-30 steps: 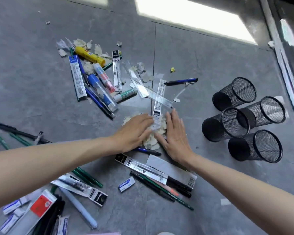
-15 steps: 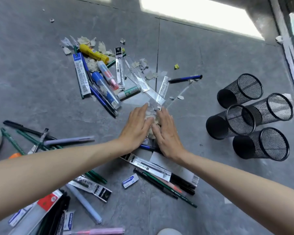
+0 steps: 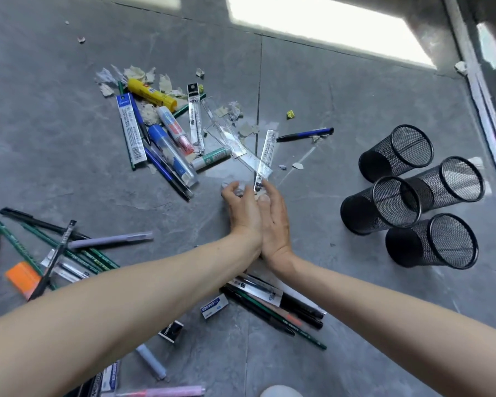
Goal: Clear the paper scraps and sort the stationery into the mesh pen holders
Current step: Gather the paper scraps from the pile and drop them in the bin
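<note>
The fingers [image 3: 235, 188] of the left hand [image 3: 242, 209] curl toward the fingers [image 3: 269, 187] of the right hand [image 3: 274, 219]; both hands press side by side, cupped narrowly around a small clump of paper scraps [image 3: 241, 190] that shows only between the fingertips. Just beyond the fingertips lie a packaged refill [image 3: 265, 159] and a clear ruler [image 3: 241, 147]; farther out and to the left more scraps [image 3: 139, 74] mix with a yellow glue stick [image 3: 151, 94] and pens. Well to the right lie four black mesh pen holders [image 3: 410, 193] on their sides. Behind the wrists lie an eraser [image 3: 214, 306] and pencils. Everything rests on a grey tiled floor [image 3: 69, 138] with a bright sunlit patch at the far edge. Compared with a second ago, the hands have closed together from flat and spread, gathering the scraps.
</note>
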`<state>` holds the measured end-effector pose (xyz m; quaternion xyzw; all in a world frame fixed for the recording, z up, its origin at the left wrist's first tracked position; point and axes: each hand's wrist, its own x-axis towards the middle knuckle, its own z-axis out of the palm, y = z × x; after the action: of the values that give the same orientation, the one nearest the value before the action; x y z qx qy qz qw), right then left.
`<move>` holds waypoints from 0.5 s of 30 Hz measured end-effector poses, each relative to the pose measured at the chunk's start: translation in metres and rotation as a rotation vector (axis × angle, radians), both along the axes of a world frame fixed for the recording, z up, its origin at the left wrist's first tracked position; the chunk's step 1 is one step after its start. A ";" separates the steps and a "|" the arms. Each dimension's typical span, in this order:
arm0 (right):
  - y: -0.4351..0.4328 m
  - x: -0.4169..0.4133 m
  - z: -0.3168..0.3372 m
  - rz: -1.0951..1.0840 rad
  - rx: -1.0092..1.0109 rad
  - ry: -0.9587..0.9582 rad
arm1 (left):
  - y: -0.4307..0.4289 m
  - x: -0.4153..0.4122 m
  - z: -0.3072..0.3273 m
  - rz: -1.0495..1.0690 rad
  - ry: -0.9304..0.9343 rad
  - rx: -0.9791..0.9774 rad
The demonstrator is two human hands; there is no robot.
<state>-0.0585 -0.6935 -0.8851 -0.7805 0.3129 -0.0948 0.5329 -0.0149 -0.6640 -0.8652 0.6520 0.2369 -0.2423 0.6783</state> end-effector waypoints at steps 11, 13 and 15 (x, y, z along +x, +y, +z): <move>0.009 0.021 0.005 -0.154 0.137 0.057 | 0.007 0.018 0.003 0.036 0.131 0.003; 0.010 0.021 0.001 -0.176 0.149 0.069 | 0.008 0.016 0.005 0.007 0.152 -0.006; 0.013 0.021 0.002 -0.197 0.178 0.066 | 0.010 0.014 0.003 -0.047 0.150 0.006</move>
<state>-0.0377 -0.6808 -0.8833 -0.6984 0.4124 -0.0928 0.5776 -0.0011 -0.6537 -0.8622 0.6394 0.2723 -0.3056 0.6509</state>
